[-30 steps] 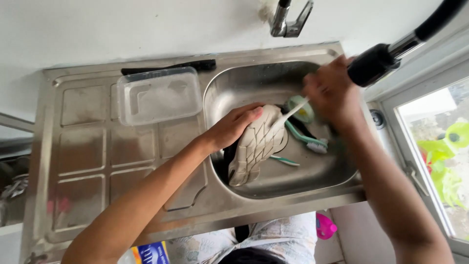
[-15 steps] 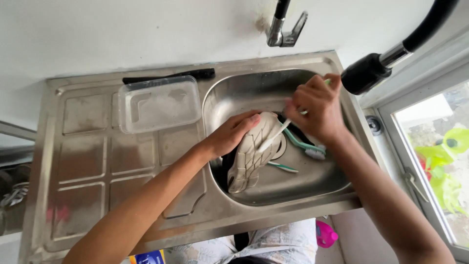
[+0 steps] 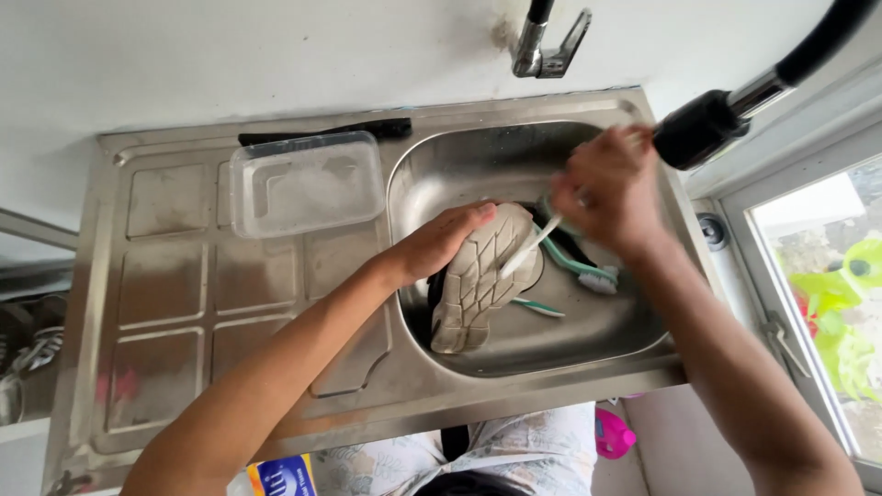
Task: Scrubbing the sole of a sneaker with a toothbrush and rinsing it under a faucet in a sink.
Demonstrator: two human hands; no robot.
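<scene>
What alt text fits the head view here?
Seen from above, a left hand steadies a shoe sole-up in a steel sink while the right hand scrubs it with a white toothbrush. A clear plastic container sits on the drainboard.

Both forearms are bare, with no sleeves in view, and both hands, the left hand (image 3: 439, 242) and the right hand (image 3: 608, 191), are ungloved. At the bottom centre, pale patterned fabric trousers (image 3: 524, 450) cover the legs.
</scene>
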